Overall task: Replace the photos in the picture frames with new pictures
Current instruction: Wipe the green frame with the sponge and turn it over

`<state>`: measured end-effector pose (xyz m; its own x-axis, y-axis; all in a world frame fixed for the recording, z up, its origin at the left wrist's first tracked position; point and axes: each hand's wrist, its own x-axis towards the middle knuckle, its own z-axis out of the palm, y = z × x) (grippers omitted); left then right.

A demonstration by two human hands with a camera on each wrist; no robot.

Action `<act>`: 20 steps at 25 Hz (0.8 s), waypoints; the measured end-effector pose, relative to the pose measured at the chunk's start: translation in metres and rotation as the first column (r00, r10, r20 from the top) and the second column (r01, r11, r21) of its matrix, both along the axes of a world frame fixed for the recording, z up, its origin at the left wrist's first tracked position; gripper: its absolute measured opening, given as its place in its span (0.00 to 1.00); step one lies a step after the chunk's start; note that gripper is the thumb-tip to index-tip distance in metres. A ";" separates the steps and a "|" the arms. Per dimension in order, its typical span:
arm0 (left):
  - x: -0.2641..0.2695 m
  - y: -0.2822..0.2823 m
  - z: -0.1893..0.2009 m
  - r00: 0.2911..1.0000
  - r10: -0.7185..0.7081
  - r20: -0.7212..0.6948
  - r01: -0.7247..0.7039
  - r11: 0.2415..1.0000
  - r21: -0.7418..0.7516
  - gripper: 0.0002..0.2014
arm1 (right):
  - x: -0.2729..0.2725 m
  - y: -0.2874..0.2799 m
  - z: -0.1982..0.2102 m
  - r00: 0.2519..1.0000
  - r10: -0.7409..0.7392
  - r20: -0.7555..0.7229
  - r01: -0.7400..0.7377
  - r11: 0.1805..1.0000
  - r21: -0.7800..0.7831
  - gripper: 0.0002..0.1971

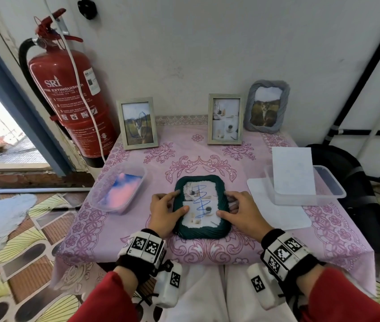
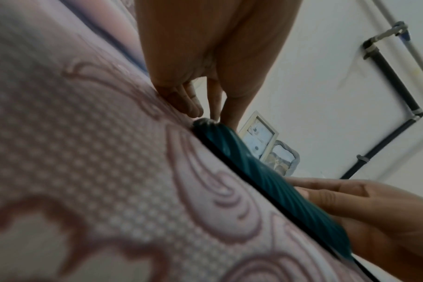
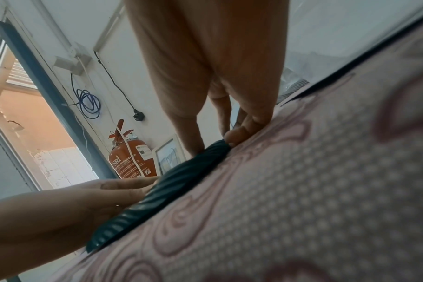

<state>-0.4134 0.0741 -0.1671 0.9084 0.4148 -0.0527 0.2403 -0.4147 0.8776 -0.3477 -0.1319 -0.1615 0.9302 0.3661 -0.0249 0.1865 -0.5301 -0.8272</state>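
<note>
The dark green frame (image 1: 201,231), lying flat on the pink tablecloth (image 1: 323,224) near its front edge, is gripped at its sides by the left hand (image 1: 164,213) and right hand (image 1: 246,212), thumbs pressed on its scribbled photo (image 1: 199,203). Farther back, three frames are stood upright: a pale frame (image 1: 137,123), a second pale frame (image 1: 226,119) and a grey frame (image 1: 266,105).

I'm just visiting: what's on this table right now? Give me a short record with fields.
In hand: dark green frame, flat on the pink tablecloth, photo up
Left hand: grips its left edge
Right hand: grips its right edge
Standing at back: two pale frames, grey frame
Sides: two clear tubs
</note>
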 end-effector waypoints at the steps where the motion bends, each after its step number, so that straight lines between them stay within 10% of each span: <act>1: -0.001 -0.001 0.001 1.000 -0.007 0.011 0.007 1.000 0.000 0.28 | 0.000 0.000 0.000 1.000 0.004 0.008 -0.004 1.000 -0.010 0.33; 12: -0.001 0.073 0.058 0.948 0.086 0.308 -0.163 0.959 0.234 0.10 | -0.001 -0.003 -0.001 0.997 0.038 0.064 -0.034 0.997 -0.067 0.28; 20: -0.010 0.142 0.045 0.968 -0.036 -0.247 0.144 0.888 0.437 0.20 | -0.002 -0.003 -0.006 0.994 0.051 0.099 -0.047 0.998 -0.045 0.27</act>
